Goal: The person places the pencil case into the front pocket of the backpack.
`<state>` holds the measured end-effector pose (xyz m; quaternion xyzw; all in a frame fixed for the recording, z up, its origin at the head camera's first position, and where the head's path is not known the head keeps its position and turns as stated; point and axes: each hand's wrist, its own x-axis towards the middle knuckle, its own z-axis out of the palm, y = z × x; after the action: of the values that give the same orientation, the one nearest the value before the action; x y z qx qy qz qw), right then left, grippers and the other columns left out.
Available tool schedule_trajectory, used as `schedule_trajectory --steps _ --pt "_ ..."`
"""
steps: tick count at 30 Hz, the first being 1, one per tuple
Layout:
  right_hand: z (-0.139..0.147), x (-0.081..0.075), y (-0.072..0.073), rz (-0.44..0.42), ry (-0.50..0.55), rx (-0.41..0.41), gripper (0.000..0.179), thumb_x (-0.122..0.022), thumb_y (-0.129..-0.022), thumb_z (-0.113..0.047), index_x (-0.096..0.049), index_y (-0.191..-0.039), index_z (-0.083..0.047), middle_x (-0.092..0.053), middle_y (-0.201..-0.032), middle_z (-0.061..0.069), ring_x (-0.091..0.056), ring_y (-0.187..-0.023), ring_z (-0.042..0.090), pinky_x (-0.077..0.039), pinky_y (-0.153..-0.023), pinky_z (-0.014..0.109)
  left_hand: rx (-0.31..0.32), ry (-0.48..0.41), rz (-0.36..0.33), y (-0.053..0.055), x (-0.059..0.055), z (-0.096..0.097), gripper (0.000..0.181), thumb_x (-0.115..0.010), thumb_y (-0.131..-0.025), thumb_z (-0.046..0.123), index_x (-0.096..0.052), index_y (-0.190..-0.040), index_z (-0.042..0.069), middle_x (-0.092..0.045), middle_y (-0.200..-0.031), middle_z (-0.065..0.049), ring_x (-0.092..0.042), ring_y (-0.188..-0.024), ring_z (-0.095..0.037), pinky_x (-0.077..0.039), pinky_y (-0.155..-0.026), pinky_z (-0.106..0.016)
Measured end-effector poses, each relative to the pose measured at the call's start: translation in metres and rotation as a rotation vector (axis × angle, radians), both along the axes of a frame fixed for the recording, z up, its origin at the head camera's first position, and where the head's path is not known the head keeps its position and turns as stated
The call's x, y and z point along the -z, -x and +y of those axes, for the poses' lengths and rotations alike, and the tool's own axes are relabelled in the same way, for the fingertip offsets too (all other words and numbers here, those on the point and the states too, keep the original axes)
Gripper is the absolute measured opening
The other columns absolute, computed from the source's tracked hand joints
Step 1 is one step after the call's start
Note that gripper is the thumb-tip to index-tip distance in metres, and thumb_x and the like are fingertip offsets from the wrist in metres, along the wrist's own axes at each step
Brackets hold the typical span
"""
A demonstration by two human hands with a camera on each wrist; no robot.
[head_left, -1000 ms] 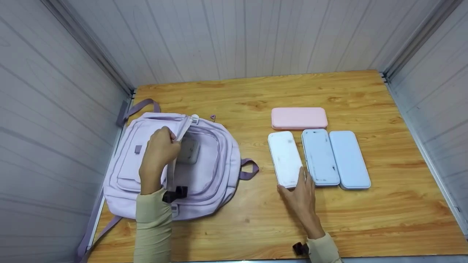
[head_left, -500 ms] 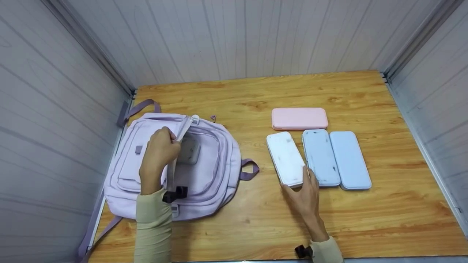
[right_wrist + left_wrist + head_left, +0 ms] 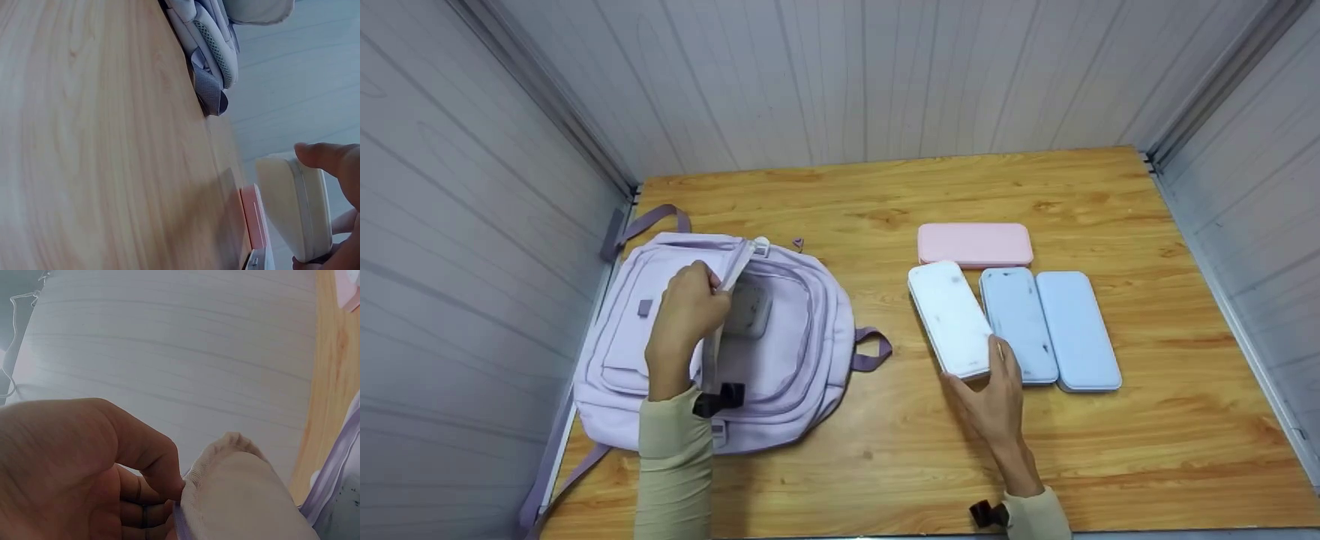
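Note:
A lilac backpack [image 3: 825, 360] lies on the table at the left with its zipped compartment open. My left hand [image 3: 686, 315] pinches the edge of its front flap and holds it up; in the left wrist view the thumb and fingers grip the flap [image 3: 242, 495]. Inside the backpack a grey case [image 3: 750, 311] shows partly, the rest hidden by the flap. My right hand [image 3: 990, 401] grips the near end of a white pencil case [image 3: 949, 319] between thumb and fingers. In the right wrist view this white case [image 3: 287, 208] is tilted and raised off the table.
A scuffed light-blue case [image 3: 1020, 322] and a plain light-blue case [image 3: 1078, 330] lie side by side, to the right of the white one. Behind them a pink case [image 3: 975, 244] lies crosswise. Panel walls [image 3: 840, 82] enclose the wooden table [image 3: 855, 480] at back and sides.
My right hand has lifted the white pencil case, tilting it and shifting it slightly right, so its far end now overlaps the pink case's front edge. My left hand stays on the flap.

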<state>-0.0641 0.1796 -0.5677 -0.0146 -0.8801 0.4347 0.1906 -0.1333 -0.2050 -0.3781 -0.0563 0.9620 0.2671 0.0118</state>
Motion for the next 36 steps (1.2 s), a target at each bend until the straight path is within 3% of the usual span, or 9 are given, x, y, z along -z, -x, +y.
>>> schedule_trajectory --steps 13,36 --pt "-0.001 -0.009 -0.001 0.037 0.007 -0.078 0.092 -0.085 -0.068 -0.016 -0.036 -0.141 0.009 -0.036 -0.143 0.029 -0.034 -0.132 0.043 -0.033 -0.1 0.053 0.002 0.004 -0.011 0.0 0.0 0.001 0.015 -0.048 -0.079 0.006 -0.054 -0.091 -0.003 -0.054 -0.09 -0.018 -0.052 -0.086 -0.035 -0.043 -0.077 -0.048" --pt "-0.022 -0.017 -0.01 0.022 -0.021 -0.281 0.094 -0.086 -0.067 -0.022 -0.037 -0.146 -0.006 -0.038 -0.146 0.022 -0.039 -0.132 0.036 -0.033 -0.102 0.036 0.012 0.005 0.004 0.001 0.002 0.002 0.014 -0.047 -0.078 0.005 -0.053 -0.088 -0.002 -0.054 -0.088 -0.017 -0.053 -0.083 -0.034 -0.043 -0.075 -0.048"
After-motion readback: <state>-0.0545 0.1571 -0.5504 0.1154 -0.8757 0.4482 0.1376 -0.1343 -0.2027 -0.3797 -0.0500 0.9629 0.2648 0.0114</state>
